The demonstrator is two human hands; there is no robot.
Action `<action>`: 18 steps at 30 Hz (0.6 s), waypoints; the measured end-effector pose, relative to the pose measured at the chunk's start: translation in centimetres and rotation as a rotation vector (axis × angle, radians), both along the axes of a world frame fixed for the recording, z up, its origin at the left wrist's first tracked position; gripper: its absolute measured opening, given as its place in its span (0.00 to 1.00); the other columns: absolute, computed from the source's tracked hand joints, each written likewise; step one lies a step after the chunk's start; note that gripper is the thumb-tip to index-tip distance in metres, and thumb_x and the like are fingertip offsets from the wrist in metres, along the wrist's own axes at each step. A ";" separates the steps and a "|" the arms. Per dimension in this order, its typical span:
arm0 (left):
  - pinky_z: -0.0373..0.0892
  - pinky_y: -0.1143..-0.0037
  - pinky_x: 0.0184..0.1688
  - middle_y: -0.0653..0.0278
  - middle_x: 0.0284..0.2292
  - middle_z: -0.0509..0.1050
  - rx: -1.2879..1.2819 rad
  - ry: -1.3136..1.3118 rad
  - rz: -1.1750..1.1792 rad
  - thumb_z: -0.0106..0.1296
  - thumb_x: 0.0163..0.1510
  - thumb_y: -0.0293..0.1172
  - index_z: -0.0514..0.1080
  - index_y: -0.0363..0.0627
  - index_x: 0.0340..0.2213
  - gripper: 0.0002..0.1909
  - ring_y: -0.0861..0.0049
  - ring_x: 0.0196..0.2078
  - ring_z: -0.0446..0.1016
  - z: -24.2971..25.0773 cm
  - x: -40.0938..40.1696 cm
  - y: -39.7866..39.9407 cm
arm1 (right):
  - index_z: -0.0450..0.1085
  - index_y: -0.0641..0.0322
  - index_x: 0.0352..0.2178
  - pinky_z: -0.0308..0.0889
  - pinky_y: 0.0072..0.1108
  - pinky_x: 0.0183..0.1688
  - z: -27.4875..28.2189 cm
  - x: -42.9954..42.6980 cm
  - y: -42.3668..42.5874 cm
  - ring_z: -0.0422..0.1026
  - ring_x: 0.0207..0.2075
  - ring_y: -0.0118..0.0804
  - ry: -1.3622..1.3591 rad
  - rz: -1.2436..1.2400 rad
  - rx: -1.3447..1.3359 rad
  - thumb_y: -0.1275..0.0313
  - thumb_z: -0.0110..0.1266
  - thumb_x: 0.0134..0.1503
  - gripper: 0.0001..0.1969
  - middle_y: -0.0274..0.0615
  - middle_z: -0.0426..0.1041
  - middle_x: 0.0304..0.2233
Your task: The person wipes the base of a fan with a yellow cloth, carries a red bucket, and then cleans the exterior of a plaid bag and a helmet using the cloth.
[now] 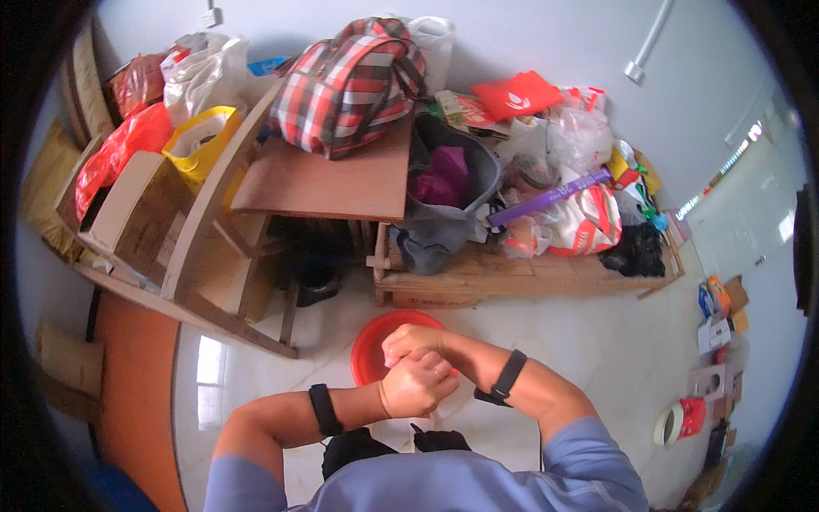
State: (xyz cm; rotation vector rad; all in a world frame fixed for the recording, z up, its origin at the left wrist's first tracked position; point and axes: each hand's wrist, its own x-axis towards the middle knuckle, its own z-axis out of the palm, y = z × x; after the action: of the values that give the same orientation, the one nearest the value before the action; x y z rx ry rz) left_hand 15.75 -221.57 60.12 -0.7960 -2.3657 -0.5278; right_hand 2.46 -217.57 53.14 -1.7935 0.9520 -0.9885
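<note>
Over a red plastic basin [366,342] on the floor, my two hands are pressed together. My left hand [421,384], with a ring on one finger, has its fingers curled and touches the other hand. My right hand [409,342] is partly behind it, fingers bent. Whether anything is between them cannot be told, and the basin's inside is mostly hidden by the hands and forearms. Each forearm wears a black strap.
A wooden bench [512,281] beyond the basin bears bags and packages. At its left, a plaid bag [352,83] rests on a brown board [320,185] beside a wooden frame [205,192] with cardboard boxes. Small boxes [713,333] line the right wall.
</note>
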 end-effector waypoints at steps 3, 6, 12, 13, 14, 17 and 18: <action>0.62 0.74 0.26 0.66 0.19 0.63 -0.085 -0.009 -0.015 0.48 0.25 0.36 0.66 0.46 0.19 0.12 0.73 0.23 0.64 0.1 0.1 0.1 | 0.70 0.59 0.23 0.64 0.25 0.28 0.1 0.2 -0.1 0.68 0.26 0.40 0.124 0.020 -0.145 0.67 0.48 0.42 0.09 0.40 0.68 0.23; 0.62 0.75 0.26 0.66 0.19 0.63 -0.079 0.025 -0.029 0.47 0.24 0.35 0.66 0.47 0.18 0.11 0.74 0.23 0.64 -0.2 0.1 0.5 | 0.70 0.58 0.22 0.64 0.26 0.28 0.6 0.5 0.0 0.68 0.26 0.40 0.147 0.051 -0.127 0.66 0.48 0.41 0.09 0.39 0.69 0.23; 0.61 0.76 0.26 0.68 0.19 0.62 -0.133 0.010 -0.081 0.51 0.31 0.38 0.66 0.48 0.17 0.09 0.74 0.23 0.64 -0.5 0.5 0.8 | 0.70 0.56 0.22 0.64 0.26 0.28 0.7 1.1 -0.3 0.69 0.27 0.39 0.183 0.125 -0.203 0.64 0.48 0.40 0.09 0.38 0.69 0.23; 0.61 0.76 0.26 0.68 0.19 0.62 -0.148 0.021 -0.090 0.52 0.32 0.39 0.66 0.49 0.17 0.10 0.74 0.23 0.64 -0.4 0.5 0.8 | 0.70 0.56 0.22 0.64 0.26 0.28 0.4 1.2 -0.4 0.69 0.27 0.39 0.195 0.144 -0.220 0.64 0.48 0.40 0.09 0.38 0.69 0.23; 0.61 0.76 0.26 0.68 0.19 0.62 -0.147 0.018 -0.095 0.52 0.32 0.39 0.66 0.49 0.17 0.10 0.74 0.23 0.64 -0.5 0.5 0.9 | 0.70 0.56 0.22 0.64 0.26 0.28 0.2 1.3 -0.5 0.69 0.27 0.39 0.192 0.139 -0.219 0.64 0.48 0.40 0.09 0.38 0.69 0.23; 0.61 0.76 0.26 0.68 0.19 0.62 -0.191 0.008 -0.141 0.52 0.31 0.39 0.66 0.49 0.17 0.10 0.74 0.24 0.64 -1.1 0.3 1.1 | 0.70 0.54 0.22 0.64 0.26 0.29 -0.2 1.6 -0.7 0.69 0.27 0.39 0.309 0.211 -0.237 0.65 0.48 0.40 0.09 0.37 0.70 0.23; 0.61 0.76 0.27 0.68 0.19 0.63 -0.188 -0.005 -0.144 0.51 0.31 0.38 0.66 0.49 0.17 0.10 0.74 0.24 0.65 -1.4 0.3 1.2 | 0.71 0.54 0.23 0.64 0.26 0.30 -0.4 1.7 -0.6 0.69 0.27 0.39 0.319 0.203 -0.156 0.66 0.48 0.40 0.09 0.38 0.70 0.24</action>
State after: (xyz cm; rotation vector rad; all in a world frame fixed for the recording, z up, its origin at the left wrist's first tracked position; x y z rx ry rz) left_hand 16.09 -220.36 58.72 -1.0565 -2.4000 -0.3682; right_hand 4.16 -218.12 52.75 -2.1763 0.8783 -0.6760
